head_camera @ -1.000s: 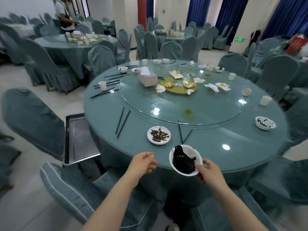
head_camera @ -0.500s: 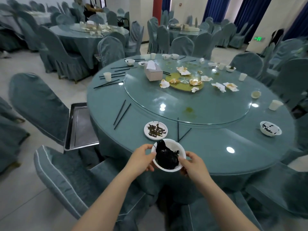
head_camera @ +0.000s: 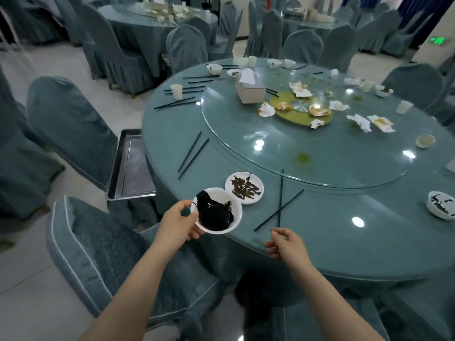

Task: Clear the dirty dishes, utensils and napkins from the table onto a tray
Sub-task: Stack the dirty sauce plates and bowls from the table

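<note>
My left hand [head_camera: 177, 223] grips the rim of a white bowl [head_camera: 216, 210] smeared with black sauce, held at the table's near edge. My right hand [head_camera: 286, 243] hovers empty over the table edge, fingers loosely curled. A small white plate [head_camera: 244, 184] with dark scraps lies just behind the bowl. Crossed black chopsticks [head_camera: 280, 200] lie to its right. The metal tray [head_camera: 130, 166] sits on a chair at the left, partly under the table edge. Crumpled napkins [head_camera: 359, 121] are scattered on the glass turntable [head_camera: 270, 153].
Another sauce-stained bowl [head_camera: 442, 205] sits at the right edge. A tissue box [head_camera: 249, 88], paper cups [head_camera: 176, 91] and more chopsticks [head_camera: 193, 151] lie on the round table. Covered chairs [head_camera: 88, 239] ring it closely; other set tables stand behind.
The bowl passed from both hands to my left hand alone and moved left toward the tray. My right hand let go and drew back. The view swung left.
</note>
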